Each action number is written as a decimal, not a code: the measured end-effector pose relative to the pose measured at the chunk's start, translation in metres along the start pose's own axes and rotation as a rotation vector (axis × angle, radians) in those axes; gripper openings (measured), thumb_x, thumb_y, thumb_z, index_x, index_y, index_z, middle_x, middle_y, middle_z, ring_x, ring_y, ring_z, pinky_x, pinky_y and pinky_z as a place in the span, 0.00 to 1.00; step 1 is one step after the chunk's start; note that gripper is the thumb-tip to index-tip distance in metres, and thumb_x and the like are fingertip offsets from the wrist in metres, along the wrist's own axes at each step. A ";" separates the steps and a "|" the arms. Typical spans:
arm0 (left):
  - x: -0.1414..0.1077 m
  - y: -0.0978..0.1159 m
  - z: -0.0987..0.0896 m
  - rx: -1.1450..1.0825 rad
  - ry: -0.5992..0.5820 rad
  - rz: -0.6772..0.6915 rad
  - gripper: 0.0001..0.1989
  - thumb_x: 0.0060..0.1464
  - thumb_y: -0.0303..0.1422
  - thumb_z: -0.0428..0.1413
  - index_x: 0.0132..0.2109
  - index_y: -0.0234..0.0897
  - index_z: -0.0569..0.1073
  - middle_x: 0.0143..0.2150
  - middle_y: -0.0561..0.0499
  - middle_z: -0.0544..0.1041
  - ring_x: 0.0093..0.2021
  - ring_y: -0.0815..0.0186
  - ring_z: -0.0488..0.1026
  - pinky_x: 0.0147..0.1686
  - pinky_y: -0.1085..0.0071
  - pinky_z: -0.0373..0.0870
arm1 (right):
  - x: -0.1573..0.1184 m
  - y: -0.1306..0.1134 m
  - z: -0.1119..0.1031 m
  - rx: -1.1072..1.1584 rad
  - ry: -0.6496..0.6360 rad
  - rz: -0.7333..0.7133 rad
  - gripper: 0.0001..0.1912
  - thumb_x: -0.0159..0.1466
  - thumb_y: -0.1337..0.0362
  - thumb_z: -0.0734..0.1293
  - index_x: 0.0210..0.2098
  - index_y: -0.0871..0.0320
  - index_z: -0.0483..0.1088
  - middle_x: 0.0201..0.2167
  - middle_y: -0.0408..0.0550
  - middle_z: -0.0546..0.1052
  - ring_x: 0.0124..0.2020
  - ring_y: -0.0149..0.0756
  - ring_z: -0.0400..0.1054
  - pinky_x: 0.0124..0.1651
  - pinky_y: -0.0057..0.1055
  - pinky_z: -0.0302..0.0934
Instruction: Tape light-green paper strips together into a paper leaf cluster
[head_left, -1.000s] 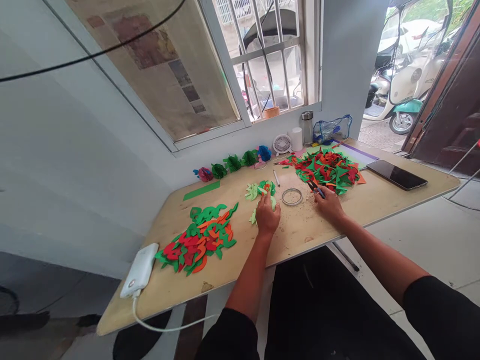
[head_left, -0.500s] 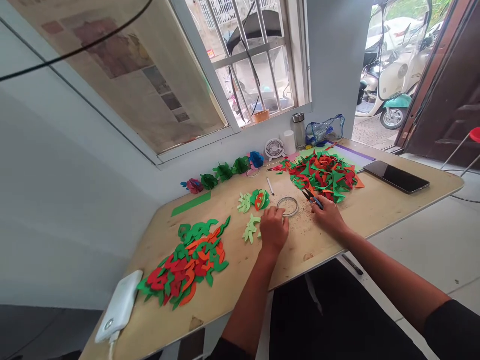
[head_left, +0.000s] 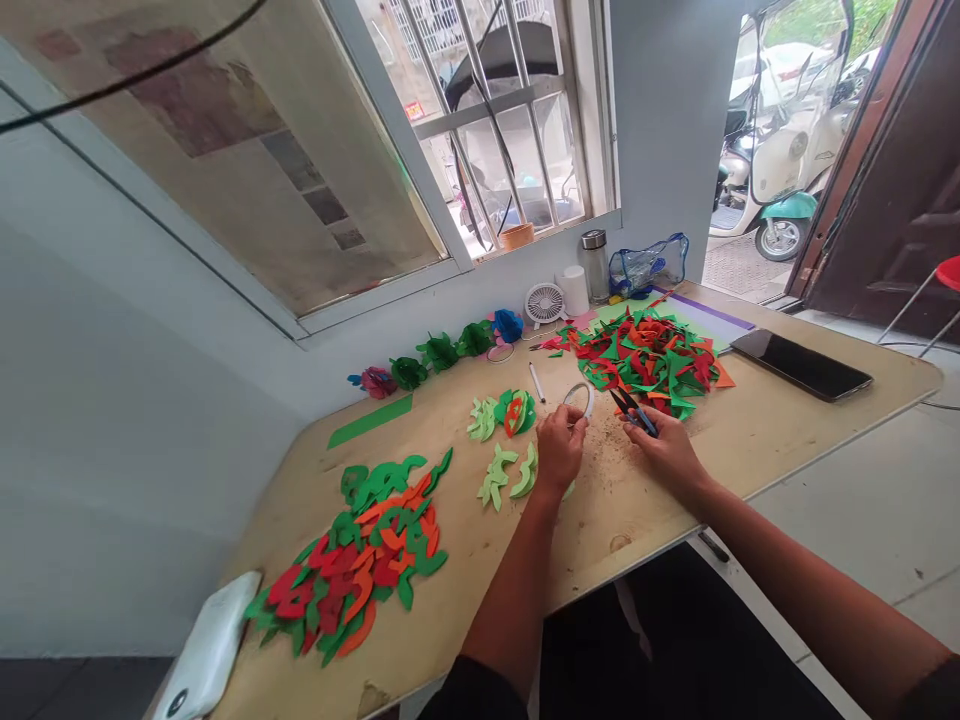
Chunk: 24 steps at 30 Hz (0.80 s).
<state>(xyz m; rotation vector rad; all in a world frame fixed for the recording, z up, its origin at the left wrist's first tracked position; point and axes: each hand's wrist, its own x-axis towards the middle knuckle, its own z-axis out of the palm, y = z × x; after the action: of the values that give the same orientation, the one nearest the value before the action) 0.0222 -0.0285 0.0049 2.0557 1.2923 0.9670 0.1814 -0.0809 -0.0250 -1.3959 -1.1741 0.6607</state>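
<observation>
Tape roll (head_left: 590,402) tilts up from the left hand (head_left: 562,447), its near edge pinched between the fingertips; light-green paper cutouts (head_left: 493,481) lie left of them. Curled right hand (head_left: 667,452) fingers hold scissors (head_left: 640,417), blades pointing away, with heaped paper scraps (head_left: 649,352) just beyond.

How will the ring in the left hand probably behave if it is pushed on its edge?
The ring would probably roll, since its outline is round. It seems stiff: tilted up in the left hand, it shows no clear sag. It is likely light, as its band is narrow and its middle open.
</observation>
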 end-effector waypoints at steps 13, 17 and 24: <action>-0.014 0.004 0.017 -0.632 -0.084 0.000 0.08 0.55 0.36 0.52 0.38 0.35 0.69 0.28 0.53 0.72 0.30 0.70 0.70 0.34 0.73 0.65 | -0.007 -0.018 0.001 0.109 0.043 -0.036 0.14 0.54 0.54 0.69 0.33 0.58 0.73 0.25 0.44 0.73 0.26 0.32 0.62 0.28 0.27 0.58; -0.016 0.008 0.018 -0.548 -0.068 0.019 0.08 0.56 0.35 0.52 0.38 0.35 0.71 0.30 0.51 0.74 0.32 0.69 0.72 0.35 0.73 0.67 | -0.008 -0.020 0.002 0.056 0.051 -0.053 0.15 0.55 0.52 0.68 0.32 0.58 0.72 0.24 0.43 0.72 0.25 0.31 0.62 0.28 0.26 0.57; -0.019 0.009 0.020 -0.397 -0.094 0.087 0.09 0.56 0.32 0.52 0.43 0.37 0.72 0.39 0.47 0.78 0.39 0.65 0.76 0.39 0.69 0.72 | -0.008 -0.020 0.001 0.011 0.050 -0.053 0.13 0.56 0.54 0.67 0.30 0.57 0.68 0.23 0.42 0.70 0.25 0.31 0.61 0.28 0.26 0.57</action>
<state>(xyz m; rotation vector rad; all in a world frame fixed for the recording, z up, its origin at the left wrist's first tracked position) 0.0370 -0.0509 -0.0063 1.8337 0.8850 1.0554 0.1722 -0.0907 -0.0079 -1.3604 -1.1623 0.5907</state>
